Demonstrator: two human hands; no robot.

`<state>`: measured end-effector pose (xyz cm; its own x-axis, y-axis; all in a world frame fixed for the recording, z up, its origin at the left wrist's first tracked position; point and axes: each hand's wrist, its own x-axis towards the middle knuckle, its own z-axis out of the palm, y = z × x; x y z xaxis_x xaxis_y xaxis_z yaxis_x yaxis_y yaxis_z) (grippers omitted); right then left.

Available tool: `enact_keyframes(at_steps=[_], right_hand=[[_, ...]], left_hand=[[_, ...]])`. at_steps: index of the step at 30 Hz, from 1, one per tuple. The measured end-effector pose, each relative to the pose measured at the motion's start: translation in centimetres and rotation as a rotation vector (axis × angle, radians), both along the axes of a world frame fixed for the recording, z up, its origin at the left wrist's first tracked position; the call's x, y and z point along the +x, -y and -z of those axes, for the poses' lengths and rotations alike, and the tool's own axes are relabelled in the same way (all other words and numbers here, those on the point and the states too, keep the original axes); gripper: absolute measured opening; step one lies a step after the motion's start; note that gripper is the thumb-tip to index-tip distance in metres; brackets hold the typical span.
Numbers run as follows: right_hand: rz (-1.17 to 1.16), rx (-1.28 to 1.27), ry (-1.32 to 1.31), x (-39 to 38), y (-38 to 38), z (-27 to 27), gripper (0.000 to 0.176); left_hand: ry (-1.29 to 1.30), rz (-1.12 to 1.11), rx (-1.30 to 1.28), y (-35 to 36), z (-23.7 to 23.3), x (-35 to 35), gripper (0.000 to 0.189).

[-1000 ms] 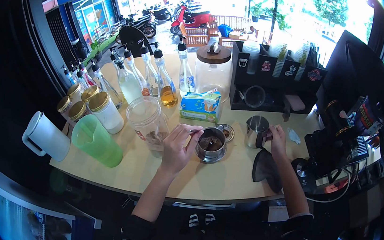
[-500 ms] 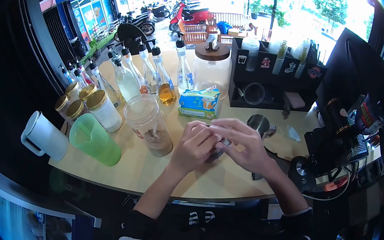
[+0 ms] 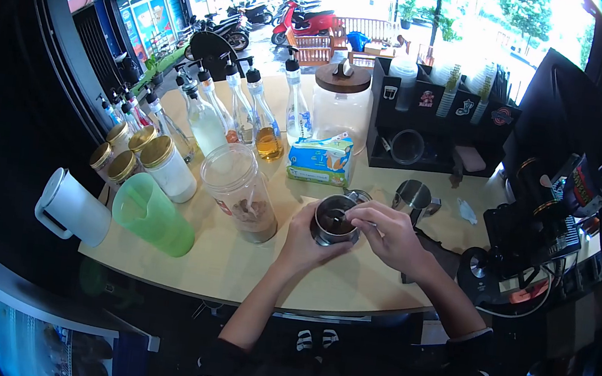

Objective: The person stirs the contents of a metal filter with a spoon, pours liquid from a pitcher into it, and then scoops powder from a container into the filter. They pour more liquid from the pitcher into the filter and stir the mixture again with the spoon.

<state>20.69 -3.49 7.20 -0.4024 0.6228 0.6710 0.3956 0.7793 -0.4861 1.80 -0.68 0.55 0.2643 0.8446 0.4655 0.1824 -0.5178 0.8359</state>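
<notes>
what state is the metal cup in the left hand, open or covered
Open: no lid covers the metal cup, and its dark inside shows.

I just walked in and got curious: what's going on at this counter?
A person has the left hand around a metal cup with dark contents. The right hand is at the cup's rim; whether its grip holds something small is hard to make out. To the right, a metal pitcher stands untouched; to the left is a clear jar with something brown inside.
</notes>
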Motion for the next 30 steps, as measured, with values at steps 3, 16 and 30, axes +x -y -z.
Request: enact_keyframes(at_steps=[3, 16, 30], right_hand=[[0.002, -0.016, 0.035, 0.5, 0.0, -0.3, 0.011], [-0.087, -0.063, 0.031, -0.1, -0.3, -0.2, 0.011], [-0.043, -0.05, 0.059, 0.6, -0.8, 0.0, 0.011]], left_hand=[[-0.029, -0.064, -0.009, -0.1, 0.5, 0.1, 0.072], [0.001, -0.077, 0.0, -0.1, 0.7, 0.2, 0.071], [-0.071, 0.129, -0.093, -1.6, -0.3, -1.9, 0.076]])
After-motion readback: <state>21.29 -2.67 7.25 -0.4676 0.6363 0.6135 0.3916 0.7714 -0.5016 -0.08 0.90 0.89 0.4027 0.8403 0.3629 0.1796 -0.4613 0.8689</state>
